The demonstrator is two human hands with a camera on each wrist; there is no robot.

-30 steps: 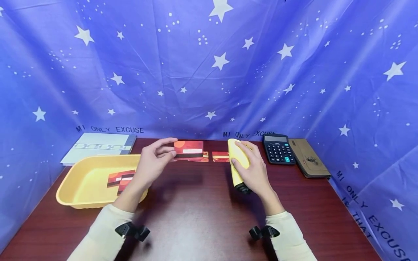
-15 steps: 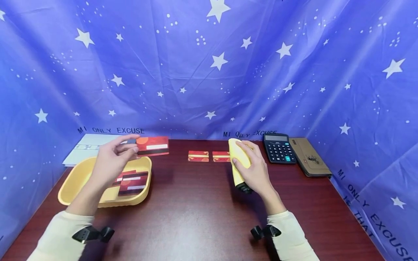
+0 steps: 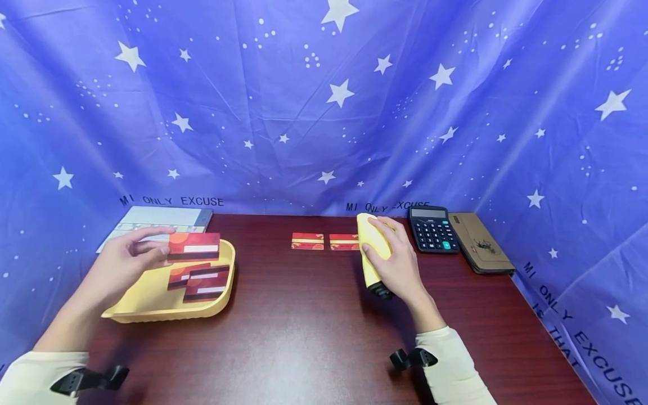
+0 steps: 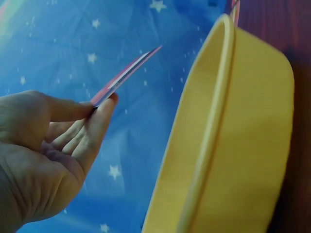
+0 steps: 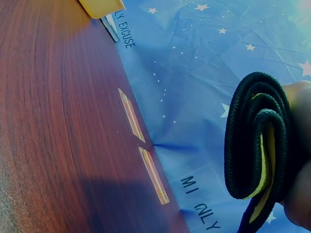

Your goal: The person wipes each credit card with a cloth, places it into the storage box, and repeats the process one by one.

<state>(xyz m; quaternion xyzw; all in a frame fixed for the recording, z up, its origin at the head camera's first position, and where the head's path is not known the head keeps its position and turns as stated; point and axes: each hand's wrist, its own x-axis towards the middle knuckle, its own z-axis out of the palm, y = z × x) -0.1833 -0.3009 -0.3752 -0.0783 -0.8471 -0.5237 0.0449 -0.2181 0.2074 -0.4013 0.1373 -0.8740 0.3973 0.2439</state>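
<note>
Between thumb and fingers, my left hand [image 3: 126,259] pinches a red card [image 3: 194,247] with a white strip and dark stripe. It holds the card above the yellow plastic basin [image 3: 230,281], where several similar red cards [image 3: 207,282] lie overlapping. In the left wrist view the card [image 4: 124,77] appears nearly edge-on, beside the basin's rim [image 4: 214,111]. My right hand [image 3: 397,256] grips a folded yellow cloth [image 3: 373,253] with black edging. Its rolled layers [image 5: 257,136] show in the right wrist view. Left of the cloth, two red-and-gold cards [image 3: 307,241] lie on the table, one partly covered by it.
A black calculator [image 3: 433,229] and a brown wallet [image 3: 481,242] lie at the back right. Behind the basin is a white-and-grey box or book [image 3: 167,216], partly hidden. A blue star-patterned curtain [image 3: 283,101] surrounds the dark wooden table [image 3: 293,326].
My left hand has carried the red card leftward, from in front of the red-and-gold cards to above the basin. My right hand stays nearly still with the cloth.
</note>
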